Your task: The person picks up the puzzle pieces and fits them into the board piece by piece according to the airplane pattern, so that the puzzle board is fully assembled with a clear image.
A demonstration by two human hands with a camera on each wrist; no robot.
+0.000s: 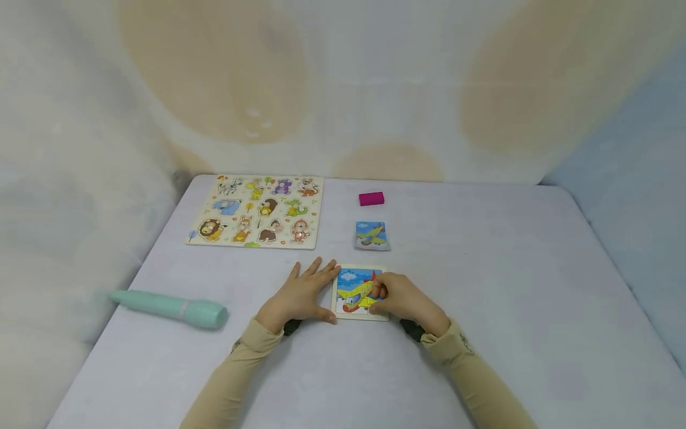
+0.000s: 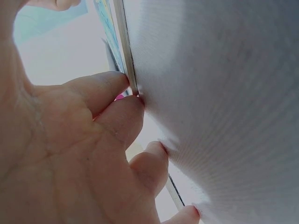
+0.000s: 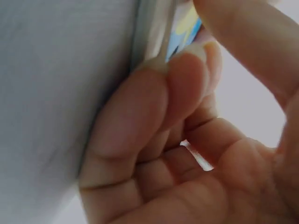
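Observation:
A small framed airplane puzzle (image 1: 351, 292), with a yellow plane on blue sky, lies flat in front of me. My left hand (image 1: 302, 296) spreads beside its left side, with straight fingers touching the edge; in the left wrist view the fingertips meet the puzzle's frame (image 2: 125, 51). My right hand (image 1: 404, 298) is curled over the right side, with thumb and fingers pinching at a puzzle piece (image 1: 370, 302) at the lower right. Its curled fingers (image 3: 126, 112) touch the frame's edge in the right wrist view and largely hide the piece.
Behind the puzzle lies a card (image 1: 371, 235) with the same plane picture, and farther back a magenta block (image 1: 371, 198). An animal peg-style puzzle board (image 1: 257, 211) is at the back left. A mint-green microphone-shaped object (image 1: 171, 308) lies on the left of the white table (image 1: 509, 298).

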